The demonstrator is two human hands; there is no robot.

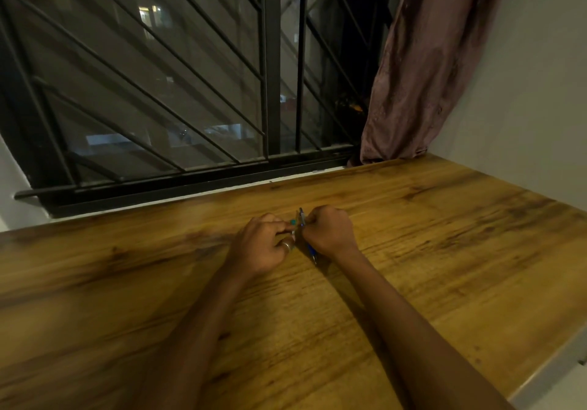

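Wrapping pen (310,249), right hand (330,230) grip hides its middle; left hand (266,246) pinches teal bit (293,221), indistinct

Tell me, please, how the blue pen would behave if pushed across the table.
The pen looks slim and round, so it would probably roll on the smooth table. It runs straight through the right hand's grip, so likely stiff.

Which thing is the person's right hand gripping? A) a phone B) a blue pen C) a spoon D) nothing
B: the right hand is curled round a blue pen whose tip pokes out below the fist; the left hand pinches a small teal piece beside it.
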